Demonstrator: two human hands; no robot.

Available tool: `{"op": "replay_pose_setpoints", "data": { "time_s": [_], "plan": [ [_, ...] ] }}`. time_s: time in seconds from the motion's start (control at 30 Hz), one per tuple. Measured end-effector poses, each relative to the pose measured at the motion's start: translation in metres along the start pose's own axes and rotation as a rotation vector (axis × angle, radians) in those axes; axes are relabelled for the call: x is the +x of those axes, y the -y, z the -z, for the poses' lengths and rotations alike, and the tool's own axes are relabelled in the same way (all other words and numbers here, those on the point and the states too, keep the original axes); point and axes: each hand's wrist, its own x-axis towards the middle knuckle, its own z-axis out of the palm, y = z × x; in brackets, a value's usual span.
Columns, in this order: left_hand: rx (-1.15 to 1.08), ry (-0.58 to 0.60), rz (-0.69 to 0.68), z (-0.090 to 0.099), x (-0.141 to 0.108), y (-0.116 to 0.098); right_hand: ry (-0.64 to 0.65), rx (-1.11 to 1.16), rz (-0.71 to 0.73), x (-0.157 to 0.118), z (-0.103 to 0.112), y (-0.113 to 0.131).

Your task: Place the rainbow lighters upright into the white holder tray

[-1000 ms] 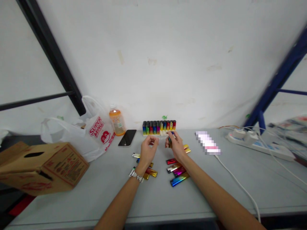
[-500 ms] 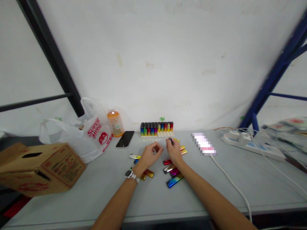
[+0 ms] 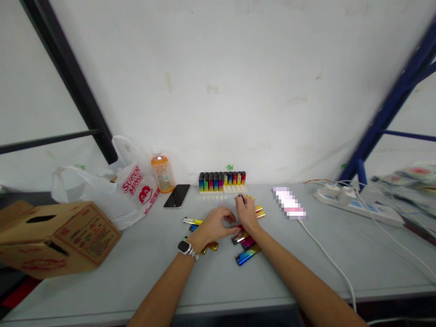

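Note:
My right hand [image 3: 245, 212] is closed in a pinch on a lighter [image 3: 241, 196], of which only a small dark part shows at the fingertips. My left hand [image 3: 218, 225], with a watch on its wrist, is open; its thumb and fingers are apart beside the loose lighters near my right wrist. Among those is a blue one [image 3: 247, 255]. More loose lighters lie by my left hand, such as a yellow-and-white one [image 3: 193, 221]. Behind the hands, colourful lighters [image 3: 211, 182] stand packed upright in one white holder; another white holder [image 3: 241, 188] has a back row standing in it.
A black phone [image 3: 177, 196] and an orange drink bottle [image 3: 162, 172] are left of the holders. Farther left stand a white plastic bag [image 3: 102, 195] and a cardboard box [image 3: 68, 238]. On the right lie a lit phone [image 3: 289, 203] with a white cable and a power strip [image 3: 361, 209].
My left hand has shifted right and slightly down, toward the loose lighters by my right wrist, with its fingers spreading. My right hand has stayed almost in place.

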Motion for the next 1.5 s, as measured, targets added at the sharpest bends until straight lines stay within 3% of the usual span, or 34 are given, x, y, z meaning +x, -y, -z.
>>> {"op": "replay_pose_setpoints", "data": {
  "time_s": [0.43, 0.63, 0.9, 1.03, 1.2, 1.5],
  "plan": [
    [0.098, 0.058, 0.015, -0.005, -0.002, 0.011, 0.128, 0.03, 0.095, -0.002, 0.007, 0.014],
    [0.102, 0.052, 0.036, 0.005, -0.002, 0.011, 0.146, -0.103, 0.205, 0.008, 0.014, 0.016],
    [0.057, -0.019, 0.172, 0.024, -0.007, 0.025, 0.212, -0.124, 0.17, 0.044, 0.022, -0.002],
    [-0.025, -0.051, 0.256, 0.027, -0.009, 0.032, 0.248, -0.144, 0.234, 0.078, 0.013, -0.013],
    [-0.167, -0.088, 0.214, 0.028, -0.006, 0.028, 0.307, -0.204, 0.283, 0.112, -0.006, -0.026],
    [-0.246, -0.312, 0.216, 0.025, 0.002, 0.023, 0.38, -0.18, 0.323, 0.125, -0.026, -0.034]
  ]
}}
